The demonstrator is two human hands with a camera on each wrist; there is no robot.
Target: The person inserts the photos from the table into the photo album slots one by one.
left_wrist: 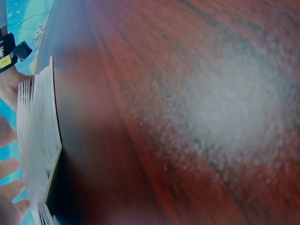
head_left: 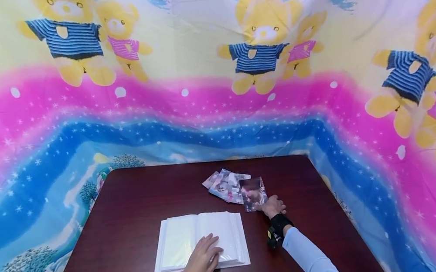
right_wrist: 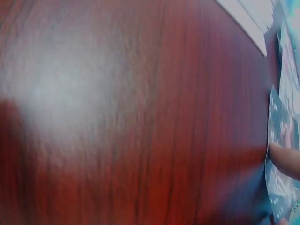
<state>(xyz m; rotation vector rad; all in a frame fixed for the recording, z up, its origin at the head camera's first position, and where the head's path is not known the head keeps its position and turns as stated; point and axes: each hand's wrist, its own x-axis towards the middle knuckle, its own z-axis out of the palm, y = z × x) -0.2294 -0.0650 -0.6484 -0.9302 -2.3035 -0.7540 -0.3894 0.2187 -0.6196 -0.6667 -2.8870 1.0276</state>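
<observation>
A photo album with clear-sleeved white pages lies spread out on the table. My left hand rests on its right-hand page, fingers extended. In the left wrist view the stacked page edges of the album show beside my fingers. To the right of the album, my right hand holds a photo by its lower right corner. My thumb lies over the face of the photo in the right wrist view; the fingers' undersides are hidden.
Several more photos lie overlapping in a loose pile, partly touching the held one. The dark brown wooden table is enclosed by a curtain printed with teddy bears. Its back and right edges meet the cloth.
</observation>
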